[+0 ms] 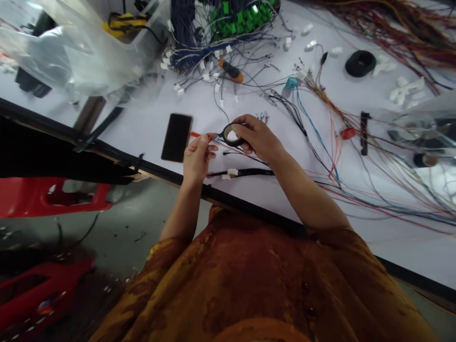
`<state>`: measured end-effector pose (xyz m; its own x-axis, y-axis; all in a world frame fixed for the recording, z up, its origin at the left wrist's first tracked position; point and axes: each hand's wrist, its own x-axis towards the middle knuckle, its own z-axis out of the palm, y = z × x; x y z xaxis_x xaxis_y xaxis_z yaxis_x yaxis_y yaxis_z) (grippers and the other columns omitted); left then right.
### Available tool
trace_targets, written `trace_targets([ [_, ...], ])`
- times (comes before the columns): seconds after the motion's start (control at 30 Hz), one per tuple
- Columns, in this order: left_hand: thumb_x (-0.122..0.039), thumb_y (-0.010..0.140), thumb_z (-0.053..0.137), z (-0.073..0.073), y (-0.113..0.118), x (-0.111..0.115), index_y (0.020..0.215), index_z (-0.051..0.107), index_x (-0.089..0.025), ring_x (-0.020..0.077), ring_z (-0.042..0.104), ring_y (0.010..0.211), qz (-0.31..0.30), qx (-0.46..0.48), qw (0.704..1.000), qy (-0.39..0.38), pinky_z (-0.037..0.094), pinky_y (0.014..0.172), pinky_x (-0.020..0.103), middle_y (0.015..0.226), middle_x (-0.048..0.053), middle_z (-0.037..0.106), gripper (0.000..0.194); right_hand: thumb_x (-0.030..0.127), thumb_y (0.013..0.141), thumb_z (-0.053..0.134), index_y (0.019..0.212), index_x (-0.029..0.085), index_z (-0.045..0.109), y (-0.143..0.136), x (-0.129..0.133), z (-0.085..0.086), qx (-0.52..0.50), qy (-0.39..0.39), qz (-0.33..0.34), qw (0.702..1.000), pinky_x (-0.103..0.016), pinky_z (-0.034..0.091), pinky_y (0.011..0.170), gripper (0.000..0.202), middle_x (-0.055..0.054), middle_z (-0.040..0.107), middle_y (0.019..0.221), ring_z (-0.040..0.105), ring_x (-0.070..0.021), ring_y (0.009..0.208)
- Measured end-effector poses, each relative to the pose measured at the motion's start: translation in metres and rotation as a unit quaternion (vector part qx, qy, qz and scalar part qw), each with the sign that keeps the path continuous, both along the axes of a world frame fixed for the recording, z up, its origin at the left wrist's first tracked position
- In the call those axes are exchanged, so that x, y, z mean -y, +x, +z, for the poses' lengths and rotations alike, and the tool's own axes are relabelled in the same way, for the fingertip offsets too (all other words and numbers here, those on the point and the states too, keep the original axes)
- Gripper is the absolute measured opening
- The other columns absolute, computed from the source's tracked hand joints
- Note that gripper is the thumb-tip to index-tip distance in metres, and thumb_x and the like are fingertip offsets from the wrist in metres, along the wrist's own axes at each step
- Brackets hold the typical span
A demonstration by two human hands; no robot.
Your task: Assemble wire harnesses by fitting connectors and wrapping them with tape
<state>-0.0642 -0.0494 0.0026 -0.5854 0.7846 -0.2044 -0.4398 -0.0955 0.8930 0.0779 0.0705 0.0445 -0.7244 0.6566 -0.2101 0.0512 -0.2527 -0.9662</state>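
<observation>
place: wiring workshop | evidence: white bench [149, 128] strewn with loose wires [356, 156], green connectors [242, 19], screwdriver [231, 70]

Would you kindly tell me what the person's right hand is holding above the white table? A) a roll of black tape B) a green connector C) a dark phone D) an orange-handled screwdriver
A: the right hand grips a roll of black tape, while the left hand pinches thin red wires beside it; the phone lies untouched on the table.
</observation>
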Motion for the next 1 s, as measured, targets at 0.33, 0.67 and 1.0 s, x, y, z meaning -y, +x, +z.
trace_targets([
  [0.33,-0.046,0.078,0.083,0.0,-0.014,-0.01,0.081,0.078,-0.019,-0.001,0.04,0.033,-0.008,-0.074,0.996,-0.04,0.024,0.028,0.014,0.074,0.0,0.076,0.028,0.031,0.089,0.069,0.103,0.021,0.054,0.006,0.031,-0.003,0.061,0.222,0.004,0.973,-0.024,0.048,0.059,0.023,0.0,0.063,0.087,0.055,-0.0111,0.068],
  [0.67,-0.046,0.081,0.081,0.02,0.0,0.005,0.09,0.078,-0.02,0.0146,0.077,0.081,-0.059,-0.222,0.973,0.012,0.063,0.076,0.024,0.086,0.003,0.078,0.028,0.033,0.09,0.063,0.104,0.021,0.048,-0.014,0.022,-0.01,0.096,-0.055,-0.05,0.993,-0.018,0.028,0.038,0.024,0.004,0.051,0.074,0.038,-0.0071,0.049],
  [1.0,-0.055,0.086,0.073,0.0,-0.003,-0.007,0.093,0.067,-0.021,0.0055,0.062,0.046,-0.003,-0.145,0.989,-0.034,0.042,0.039,0.016,0.082,0.001,0.076,0.035,0.028,0.086,0.06,0.121,0.024,0.062,0.037,0.073,-0.035,0.048,0.244,-0.034,0.968,-0.034,0.056,0.083,0.036,-0.008,0.062,0.108,0.059,-0.0186,0.089],
])
